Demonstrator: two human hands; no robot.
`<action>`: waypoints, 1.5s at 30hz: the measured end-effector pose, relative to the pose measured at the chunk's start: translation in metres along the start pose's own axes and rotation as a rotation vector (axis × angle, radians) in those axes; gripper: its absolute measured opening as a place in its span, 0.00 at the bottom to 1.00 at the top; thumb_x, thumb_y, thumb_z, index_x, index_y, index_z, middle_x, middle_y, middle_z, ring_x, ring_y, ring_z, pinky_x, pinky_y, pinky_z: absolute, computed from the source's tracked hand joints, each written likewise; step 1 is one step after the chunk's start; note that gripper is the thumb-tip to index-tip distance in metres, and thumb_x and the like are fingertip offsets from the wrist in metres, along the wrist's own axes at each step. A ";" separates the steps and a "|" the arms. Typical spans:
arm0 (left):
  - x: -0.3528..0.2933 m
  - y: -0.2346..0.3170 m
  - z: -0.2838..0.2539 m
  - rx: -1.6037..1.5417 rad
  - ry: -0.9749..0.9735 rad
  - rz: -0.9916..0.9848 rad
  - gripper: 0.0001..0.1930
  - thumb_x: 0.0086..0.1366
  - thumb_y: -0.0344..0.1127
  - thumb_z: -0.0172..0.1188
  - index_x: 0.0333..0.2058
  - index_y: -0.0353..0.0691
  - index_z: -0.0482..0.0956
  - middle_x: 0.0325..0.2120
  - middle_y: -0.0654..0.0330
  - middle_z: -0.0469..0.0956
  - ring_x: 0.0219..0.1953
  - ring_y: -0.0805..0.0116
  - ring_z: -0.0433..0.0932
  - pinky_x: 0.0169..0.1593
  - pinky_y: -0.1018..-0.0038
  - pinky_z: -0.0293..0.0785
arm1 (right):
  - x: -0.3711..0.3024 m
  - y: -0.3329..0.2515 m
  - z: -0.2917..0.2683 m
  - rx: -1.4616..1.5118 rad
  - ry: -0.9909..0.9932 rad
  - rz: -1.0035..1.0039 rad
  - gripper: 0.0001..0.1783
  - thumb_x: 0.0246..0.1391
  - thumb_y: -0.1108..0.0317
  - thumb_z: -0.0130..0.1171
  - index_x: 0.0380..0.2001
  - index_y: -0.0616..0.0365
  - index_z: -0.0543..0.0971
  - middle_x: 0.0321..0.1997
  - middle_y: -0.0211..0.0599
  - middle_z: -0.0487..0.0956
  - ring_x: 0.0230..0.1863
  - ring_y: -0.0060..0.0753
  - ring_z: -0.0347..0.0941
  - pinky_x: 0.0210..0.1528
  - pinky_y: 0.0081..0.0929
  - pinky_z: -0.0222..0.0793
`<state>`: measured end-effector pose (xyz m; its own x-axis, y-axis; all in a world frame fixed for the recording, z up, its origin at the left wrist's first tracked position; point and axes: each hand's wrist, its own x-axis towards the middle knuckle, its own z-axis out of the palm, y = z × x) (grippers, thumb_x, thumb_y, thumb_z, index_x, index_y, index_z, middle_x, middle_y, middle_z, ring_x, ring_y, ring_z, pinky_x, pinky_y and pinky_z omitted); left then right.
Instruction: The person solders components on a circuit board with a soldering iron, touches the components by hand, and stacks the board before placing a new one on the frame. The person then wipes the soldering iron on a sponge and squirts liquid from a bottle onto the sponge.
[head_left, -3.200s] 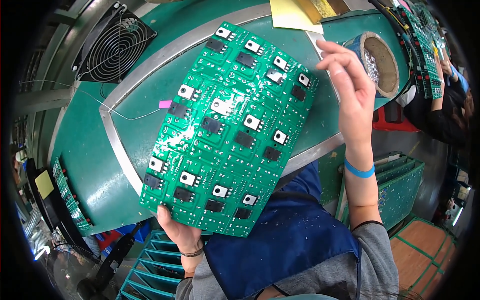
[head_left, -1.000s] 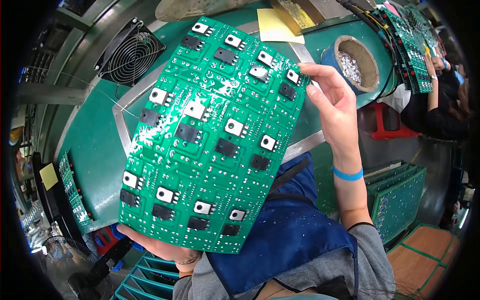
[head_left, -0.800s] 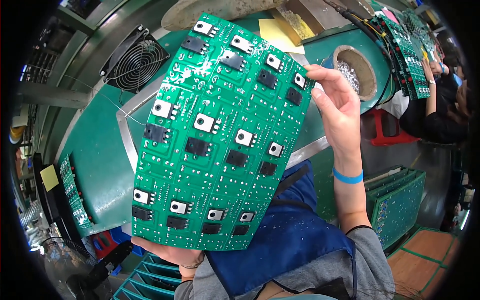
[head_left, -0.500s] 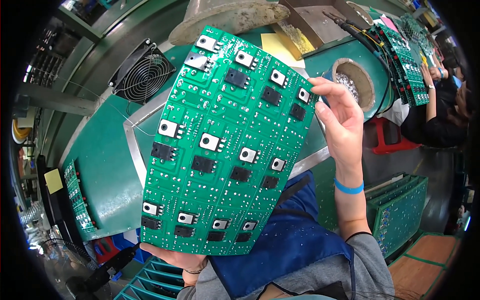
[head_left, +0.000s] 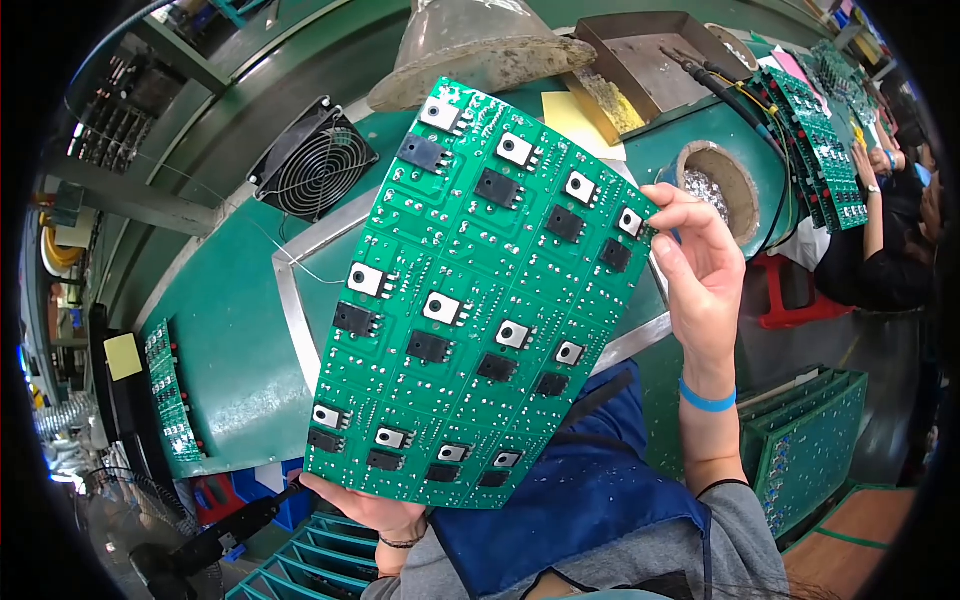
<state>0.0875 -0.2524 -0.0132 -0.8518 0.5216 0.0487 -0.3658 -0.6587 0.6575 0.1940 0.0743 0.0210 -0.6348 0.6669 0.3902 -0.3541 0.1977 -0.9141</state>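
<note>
A small fan (head_left: 312, 160) is sitting at the far left of the green workbench (head_left: 225, 340). Below it, the left hand (head_left: 375, 512) is gripping the bottom edge of a big green circuit board (head_left: 470, 300), propping it upright and tilted over the bench, close to the camera. The right hand (head_left: 700, 280) is pinching the board's upper right edge between thumb and fingers. Just behind it, a round pot (head_left: 722, 180) is sitting on the bench.
</note>
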 end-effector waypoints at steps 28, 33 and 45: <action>0.025 0.024 -0.018 -0.123 0.376 -0.014 0.31 0.72 0.59 0.31 0.59 0.41 0.65 0.57 0.54 0.69 0.56 0.55 0.71 0.58 0.57 0.69 | -0.014 -0.020 0.044 -0.041 -0.128 0.002 0.09 0.55 0.81 0.53 0.40 0.66 0.74 0.55 0.46 0.70 0.56 0.30 0.66 0.53 0.26 0.64; 0.025 0.028 -0.021 -0.182 0.438 -0.023 0.30 0.72 0.58 0.32 0.58 0.40 0.66 0.57 0.53 0.68 0.55 0.53 0.71 0.57 0.55 0.70 | -0.019 -0.025 0.050 -0.014 -0.164 0.049 0.09 0.54 0.83 0.53 0.40 0.66 0.74 0.56 0.46 0.69 0.51 0.25 0.67 0.49 0.23 0.66; 0.021 0.037 -0.033 -0.159 0.475 0.025 0.31 0.72 0.57 0.32 0.56 0.37 0.68 0.53 0.51 0.72 0.51 0.55 0.75 0.53 0.57 0.73 | -0.023 -0.020 0.068 -0.035 -0.225 0.052 0.08 0.53 0.84 0.53 0.38 0.67 0.73 0.56 0.48 0.68 0.51 0.28 0.68 0.49 0.24 0.67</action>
<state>0.0437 -0.2831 -0.0124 -0.9243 0.2241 -0.3089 -0.3639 -0.7616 0.5362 0.1692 0.0062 0.0378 -0.7899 0.5008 0.3540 -0.2957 0.1947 -0.9352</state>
